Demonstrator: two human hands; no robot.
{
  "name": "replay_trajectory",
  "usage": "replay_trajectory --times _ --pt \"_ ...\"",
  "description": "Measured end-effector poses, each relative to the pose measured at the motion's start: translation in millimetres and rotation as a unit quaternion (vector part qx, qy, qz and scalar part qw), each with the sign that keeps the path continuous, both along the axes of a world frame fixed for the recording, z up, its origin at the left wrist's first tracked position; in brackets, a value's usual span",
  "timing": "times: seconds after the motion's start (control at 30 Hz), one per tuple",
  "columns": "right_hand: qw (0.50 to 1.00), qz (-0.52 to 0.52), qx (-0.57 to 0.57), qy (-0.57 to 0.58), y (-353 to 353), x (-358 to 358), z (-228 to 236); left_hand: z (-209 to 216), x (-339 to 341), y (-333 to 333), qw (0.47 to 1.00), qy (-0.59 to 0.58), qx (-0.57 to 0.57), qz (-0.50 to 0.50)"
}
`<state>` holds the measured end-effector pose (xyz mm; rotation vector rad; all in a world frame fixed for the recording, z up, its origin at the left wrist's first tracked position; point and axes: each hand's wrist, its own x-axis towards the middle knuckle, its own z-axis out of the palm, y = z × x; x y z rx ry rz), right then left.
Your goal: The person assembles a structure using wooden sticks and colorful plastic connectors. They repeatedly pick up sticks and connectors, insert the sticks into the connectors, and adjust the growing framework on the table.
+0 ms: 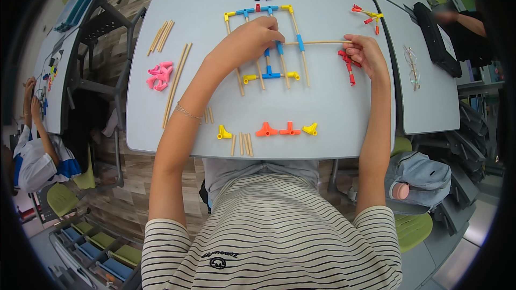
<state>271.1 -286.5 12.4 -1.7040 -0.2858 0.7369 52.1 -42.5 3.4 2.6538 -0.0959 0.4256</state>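
Head view: my R hand [369, 58] is pinched on the R end of a long wooden stick [328, 42], thumb vs. fingertips. The stick lies abt. level above the tabletop [333, 107], running L past a blue joint [300, 43] on the R side of the stick frame [269, 70]; can't tell if it goes thru or over. My L hand [260, 35] curls over the frame's middle, fingertips down by a second blue joint [279, 48]; they're partly hidden, so can't tell if they're clamped on it or just resting. A red joint piece [350, 70] is just below my R fingers.

Handling: stick's prob. v. light, stiff lengthwise but thin, so it might snap if bent sideways. Bare wood shouldn't be slippery. Best hold: close to the joint, w/ force straight along its length. Joints look like hard, smooth plastic, maybe a bit slick; grip the tube body. Whole frame's prob. light & wobbly, so steady it right at the joint.
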Motion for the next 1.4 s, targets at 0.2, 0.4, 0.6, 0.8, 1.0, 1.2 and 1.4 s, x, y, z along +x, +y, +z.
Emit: replay_trajectory --times 0.2,0.4,0.6,0.8,1.0,1.2,1.4 --pt "1.000 0.015 -0.001 0.006 3.9 -1.2 1.5 -4.9 2.9 2.8 0.997 -0.040 0.066 -0.020" --pt "1.000 0.014 0.005 0.007 8.8 -3.8 0.3 -5.1 2.1 4.4 0.993 -0.060 0.096 -0.036" --pt "1.000 0.017 0.002 0.001 8.0 -3.8 -1.9 -7.1 1.7 5.1 0.991 -0.061 0.115 -0.038" --pt "1.000 0.027 -0.002 -0.002 8.3 -3.5 -2.8 -9.9 -0.5 7.3 0.984 -0.081 0.154 -0.044" --pt "0.997 0.065 0.028 0.011 1.9 2.5 -4.7 -11.9 -1.5 6.9 0.981 -0.088 0.166 -0.039" --pt "0.997 0.047 0.053 0.037 2.7 -0.1 -3.9 -15.7 -3.0 10.0 0.981 -0.107 0.157 -0.039" --pt "0.997 0.023 0.050 0.053 0.2 2.0 -4.7 -11.1 -4.6 8.1 0.980 -0.121 0.150 -0.041"
